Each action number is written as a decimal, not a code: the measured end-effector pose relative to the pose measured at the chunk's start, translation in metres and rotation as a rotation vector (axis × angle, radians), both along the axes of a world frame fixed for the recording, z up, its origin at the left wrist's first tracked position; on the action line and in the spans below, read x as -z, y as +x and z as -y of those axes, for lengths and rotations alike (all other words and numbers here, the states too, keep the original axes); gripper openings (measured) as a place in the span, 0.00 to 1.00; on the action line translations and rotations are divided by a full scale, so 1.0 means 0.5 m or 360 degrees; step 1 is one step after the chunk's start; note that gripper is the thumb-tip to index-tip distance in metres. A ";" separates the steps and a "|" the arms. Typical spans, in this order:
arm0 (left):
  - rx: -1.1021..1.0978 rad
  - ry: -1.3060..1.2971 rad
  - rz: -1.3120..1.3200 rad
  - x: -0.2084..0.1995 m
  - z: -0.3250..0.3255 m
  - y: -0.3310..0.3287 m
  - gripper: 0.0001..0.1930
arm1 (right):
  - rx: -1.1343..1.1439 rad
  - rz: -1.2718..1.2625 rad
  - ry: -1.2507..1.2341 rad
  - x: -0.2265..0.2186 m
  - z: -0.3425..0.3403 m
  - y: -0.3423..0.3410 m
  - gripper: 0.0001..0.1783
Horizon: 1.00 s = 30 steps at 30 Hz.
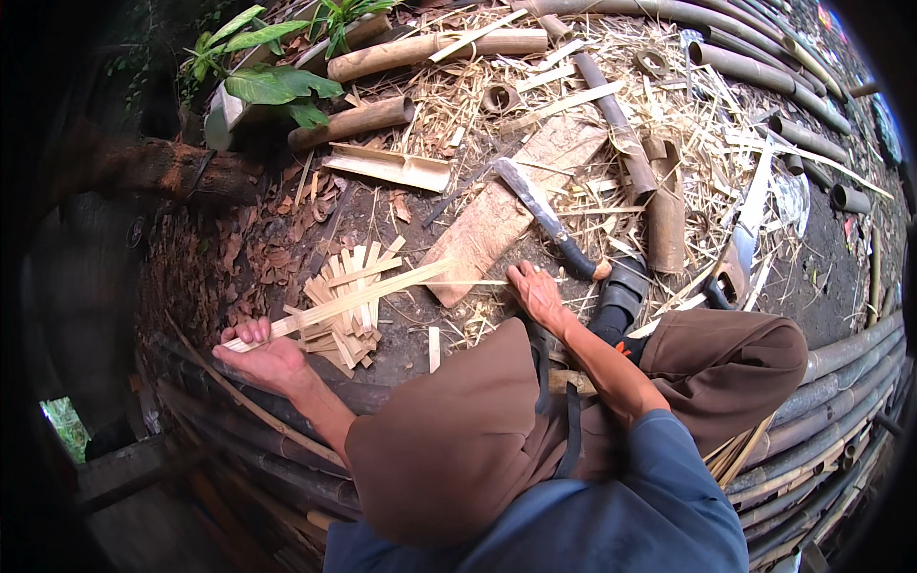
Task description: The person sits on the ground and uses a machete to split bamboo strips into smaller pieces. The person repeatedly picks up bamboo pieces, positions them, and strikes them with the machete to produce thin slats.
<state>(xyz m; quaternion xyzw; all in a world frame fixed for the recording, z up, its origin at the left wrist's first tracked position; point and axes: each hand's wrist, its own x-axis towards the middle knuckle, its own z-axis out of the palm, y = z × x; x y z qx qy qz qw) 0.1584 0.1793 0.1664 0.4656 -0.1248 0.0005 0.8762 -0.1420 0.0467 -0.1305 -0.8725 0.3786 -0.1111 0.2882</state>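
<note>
My left hand (266,361), palm up with fingers curled, holds one end of a long pale bamboo strip (368,299). The strip slants over a pile of short bamboo slats (346,334) on the ground, and its far end reaches the wooden board (478,234). My right hand (538,296) is low beside my shoe, its fingers closed at the end of a thin bamboo strip (468,283) that crosses the board's near end. Beyond that hand, a machete (537,203) lies across the board's edge with its dark handle toward me.
A handsaw (747,234) lies to the right. Bamboo tubes (666,210) and a split piece (392,169) rest among shavings (611,115). Stacked bamboo poles (831,372) border the near side, with more at the far right. A leafy plant (277,84) grows at far left.
</note>
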 end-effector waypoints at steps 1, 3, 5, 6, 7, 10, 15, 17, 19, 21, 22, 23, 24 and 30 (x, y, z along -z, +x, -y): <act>-0.0058 0.0053 0.0043 -0.004 -0.022 0.004 0.18 | 0.0053 -0.0075 0.0176 -0.032 0.013 -0.005 0.06; -0.0131 0.0132 0.0097 0.002 -0.040 0.010 0.16 | 0.0208 0.0230 -0.0031 -0.051 0.047 -0.033 0.08; -0.0124 0.0242 -0.0078 0.018 -0.039 0.004 0.15 | 0.0267 0.0251 -0.0257 -0.103 0.069 -0.028 0.16; -0.0115 0.0305 -0.0183 0.038 -0.021 -0.013 0.15 | 0.0239 0.0316 -0.0300 -0.126 0.077 -0.027 0.18; -0.0102 0.0366 -0.0270 0.046 0.010 -0.030 0.15 | 0.0215 0.0399 -0.0340 -0.157 0.086 -0.021 0.21; 0.0137 0.0221 -0.0637 0.143 0.072 -0.048 0.18 | 0.0066 0.0568 -0.0291 -0.239 0.074 0.017 0.24; 0.0402 -0.0044 -0.0782 0.208 0.141 -0.089 0.27 | -0.0066 0.0475 -0.0219 -0.283 0.024 0.050 0.21; 0.0722 -0.0062 -0.0762 0.227 0.133 -0.076 0.29 | -0.0055 0.0436 -0.0174 -0.258 0.015 0.039 0.19; 0.0718 -0.0011 -0.0797 0.223 0.132 -0.076 0.29 | 0.0000 0.0381 -0.0154 -0.258 0.007 0.028 0.18; 0.0760 -0.0126 -0.0783 0.246 0.112 -0.059 0.28 | 0.0000 0.0314 -0.0142 -0.237 0.005 0.022 0.18; 0.0684 -0.0145 -0.0863 0.231 0.116 -0.070 0.26 | -0.0024 0.0403 -0.0237 -0.239 0.005 0.019 0.18; 0.0641 -0.0161 -0.0848 0.228 0.114 -0.075 0.26 | -0.0016 0.0414 -0.0225 -0.241 0.003 0.019 0.17; 0.0598 -0.0174 -0.0833 0.227 0.111 -0.080 0.25 | -0.0007 0.0426 -0.0212 -0.245 0.000 0.018 0.17; 0.0597 -0.0187 -0.0910 0.203 0.122 -0.086 0.24 | -0.0110 0.0327 -0.0551 -0.258 0.017 0.003 0.17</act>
